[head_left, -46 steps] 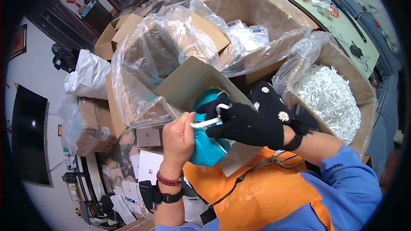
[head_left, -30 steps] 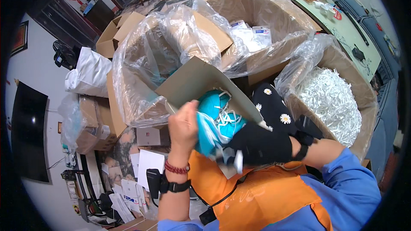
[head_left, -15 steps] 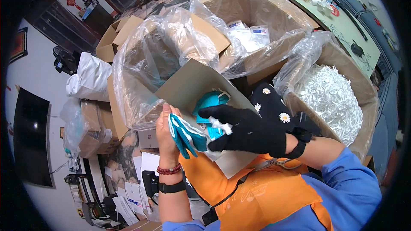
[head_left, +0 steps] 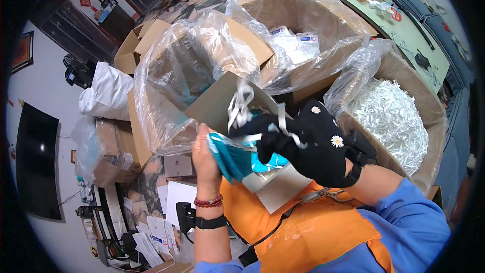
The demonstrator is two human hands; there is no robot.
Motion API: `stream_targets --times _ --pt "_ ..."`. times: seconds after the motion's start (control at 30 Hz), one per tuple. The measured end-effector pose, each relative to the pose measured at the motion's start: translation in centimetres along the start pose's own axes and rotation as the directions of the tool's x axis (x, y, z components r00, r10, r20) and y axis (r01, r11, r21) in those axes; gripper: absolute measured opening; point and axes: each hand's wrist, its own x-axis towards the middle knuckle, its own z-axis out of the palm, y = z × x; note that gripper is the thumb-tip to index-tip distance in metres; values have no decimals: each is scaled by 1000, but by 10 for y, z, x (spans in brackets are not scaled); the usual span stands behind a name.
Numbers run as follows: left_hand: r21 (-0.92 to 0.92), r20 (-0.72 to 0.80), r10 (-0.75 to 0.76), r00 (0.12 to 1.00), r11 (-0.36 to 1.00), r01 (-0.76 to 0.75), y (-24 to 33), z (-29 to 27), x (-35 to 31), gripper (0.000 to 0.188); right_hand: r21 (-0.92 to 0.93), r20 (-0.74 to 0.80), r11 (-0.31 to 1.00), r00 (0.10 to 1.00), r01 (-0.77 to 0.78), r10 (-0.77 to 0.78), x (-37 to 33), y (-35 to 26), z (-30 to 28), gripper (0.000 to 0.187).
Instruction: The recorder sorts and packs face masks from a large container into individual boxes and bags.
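Note:
My bare left hand (head_left: 204, 159) is closed on a folded teal cloth piece (head_left: 230, 159) with white edging, held over the near left side of an open grey cardboard box (head_left: 214, 98) on my lap. My right hand (head_left: 316, 151), in a black glove, is close to the cloth's right end. A white strap (head_left: 241, 103) swings in a loop above this hand, and white strips cross its fingers. Motion smears the fingers, but they appear bent round the strap. More teal pieces (head_left: 270, 163) with white edging lie inside the box, partly hidden by the glove.
At right stands a lined carton (head_left: 434, 141) heaped with white strips (head_left: 391, 121). Another lined carton (head_left: 333, 7) holds white packets (head_left: 305, 45); a third (head_left: 146, 126) is at left. Scissors (head_left: 323, 194) lie on my orange apron (head_left: 318, 232). A cluttered table (head_left: 404, 45) stands far right.
My right hand has moved slightly right. The white strap, bunched in its fingers before, now hangs loose in a raised loop. My left hand has shifted a little right with the teal cloth piece.

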Motion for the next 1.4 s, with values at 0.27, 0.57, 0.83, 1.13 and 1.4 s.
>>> stream_targets --times 0.27,0.57,0.83,1.13,1.4 --pt "370 -29 322 946 883 -289 -7 -9 18 34 421 -17 857 942 -297 334 -14 27 -9 40" --pt "908 56 704 708 259 -328 -45 -142 79 39 150 241 803 809 -577 536 -89 59 -32 27" --pt "-166 -31 196 980 966 -199 13 -94 32 32 -257 -928 954 315 -154 -199 -122 26 -144 19" --pt "-682 515 229 826 694 233 18 -10 20 62 -765 -644 -19 765 -644 -2 -164 88 -218 35" --pt "-658 386 146 911 736 161 28 48 -15 62 -804 -571 34 756 -593 -321 -138 78 -209 38"
